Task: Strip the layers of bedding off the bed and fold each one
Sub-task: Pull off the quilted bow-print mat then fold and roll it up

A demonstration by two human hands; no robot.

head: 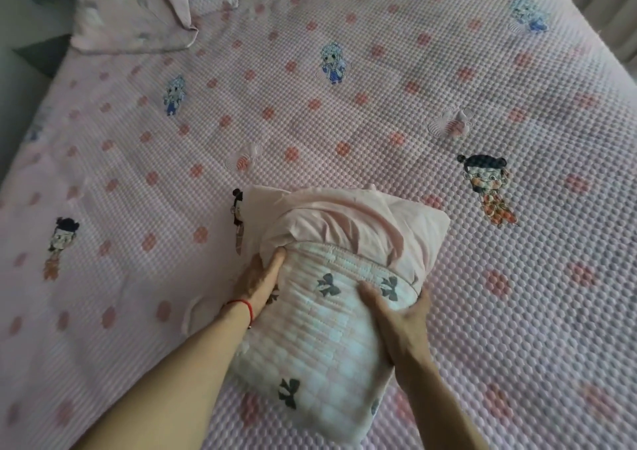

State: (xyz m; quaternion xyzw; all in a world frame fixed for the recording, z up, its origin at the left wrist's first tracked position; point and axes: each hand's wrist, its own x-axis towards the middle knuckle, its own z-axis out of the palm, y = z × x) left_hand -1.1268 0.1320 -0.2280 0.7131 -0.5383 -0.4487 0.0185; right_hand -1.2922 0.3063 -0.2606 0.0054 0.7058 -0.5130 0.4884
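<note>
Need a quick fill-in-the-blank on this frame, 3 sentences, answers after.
1. Both hands, left and right, hold a folded ____ printed with dark bows.
2. A red string circles the ____ wrist.
3. The pillow lies at the bed's far ____ corner.

Answers: quilt; left; left

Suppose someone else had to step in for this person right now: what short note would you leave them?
Left hand: grips the left side of the folded bundle, fingers tucked under the plain pink sheet.
Right hand: grips the right side of the quilted bow-print pad.
The bundle rests on the bed near its front edge.
Done: the pad and pink sheet look folded together.
Left: the bubble-textured pink cover with cartoon figures lies spread over the bed; pillows sit at the far end. Set the bundle aside, then strip and fold the cover.
</note>
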